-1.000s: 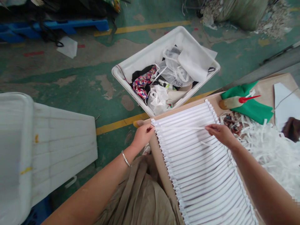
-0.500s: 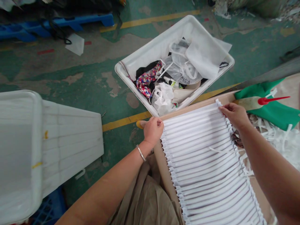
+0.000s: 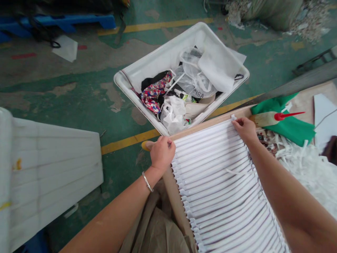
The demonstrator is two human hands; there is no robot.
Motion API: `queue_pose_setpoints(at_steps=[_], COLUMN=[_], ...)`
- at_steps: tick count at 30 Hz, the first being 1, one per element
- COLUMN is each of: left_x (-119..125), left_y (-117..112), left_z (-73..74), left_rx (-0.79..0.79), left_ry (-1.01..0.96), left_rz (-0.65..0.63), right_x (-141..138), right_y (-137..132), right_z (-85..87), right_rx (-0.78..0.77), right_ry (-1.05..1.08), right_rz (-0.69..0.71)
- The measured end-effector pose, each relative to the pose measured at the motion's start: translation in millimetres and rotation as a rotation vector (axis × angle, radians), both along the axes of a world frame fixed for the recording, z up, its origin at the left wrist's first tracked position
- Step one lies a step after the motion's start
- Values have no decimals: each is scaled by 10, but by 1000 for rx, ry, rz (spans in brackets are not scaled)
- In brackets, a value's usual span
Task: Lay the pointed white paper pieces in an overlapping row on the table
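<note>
A long row of overlapping white folded strips [image 3: 216, 182], likely paper or cloth, lies on a tan board [image 3: 170, 189], their ends forming jagged edges along both sides. At the left end of the farthest strip is my left hand [image 3: 162, 151], closed in a pinch with a bracelet on its wrist. My right hand [image 3: 244, 129] pinches the same strip's right end, where a small white tip sticks out past the fingers. One loose thin strip [image 3: 238, 172] lies across the row. Just right of my right hand, a glue bottle [image 3: 264, 119] with a red nozzle rests on green cloth [image 3: 297, 131].
Beyond the board stands a white bin [image 3: 155, 52] holding plastic bags, patterned fabric and a white sheet. Another white tub [image 3: 55, 172] is on the left. White scraps [image 3: 310, 179] pile up at right. A blue pallet [image 3: 89, 23] lies on the green floor, far left.
The whole view has shifted, so bin, board and hands appear further left. Both hands keep their places at the two ends of the far strip.
</note>
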State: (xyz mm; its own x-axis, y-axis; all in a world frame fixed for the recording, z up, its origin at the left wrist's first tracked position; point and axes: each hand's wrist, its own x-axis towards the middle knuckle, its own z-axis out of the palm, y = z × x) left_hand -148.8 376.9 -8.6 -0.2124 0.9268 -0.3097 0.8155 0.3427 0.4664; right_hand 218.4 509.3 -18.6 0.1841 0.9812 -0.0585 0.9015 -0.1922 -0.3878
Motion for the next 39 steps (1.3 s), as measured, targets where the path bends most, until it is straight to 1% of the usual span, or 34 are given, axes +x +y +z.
queue_pose_setpoints(at_steps=[5, 21, 25, 30, 34, 36, 38, 39], left_x=[11, 12, 13, 26, 6, -27, -58, -65], left_y=[16, 42, 44, 42, 58, 74, 82, 77], left_z=[-12, -27, -4, 7, 6, 35, 95, 133], left_rx=[-3, 5, -25, -68, -79, -90, -93, -71], left_ry=[6, 58, 73, 138, 160, 151, 143, 150], left_rz=[-2, -31, -38, -62, -117, -137, -150, -162], right_x=[-39, -98, -86, -105, -119, -108, -108, -125], right_y=[42, 95, 97, 95, 138, 161, 139, 94], right_z=[0, 11, 3, -22, -48, -29, 30, 71], right_rx=[16, -50, -61, -70, -89, -91, -50, 2], right_ry=[-49, -149, -148, -182, -162, -120, -73, -60], right_rz=[5, 19, 32, 35, -6, -51, -136, -170])
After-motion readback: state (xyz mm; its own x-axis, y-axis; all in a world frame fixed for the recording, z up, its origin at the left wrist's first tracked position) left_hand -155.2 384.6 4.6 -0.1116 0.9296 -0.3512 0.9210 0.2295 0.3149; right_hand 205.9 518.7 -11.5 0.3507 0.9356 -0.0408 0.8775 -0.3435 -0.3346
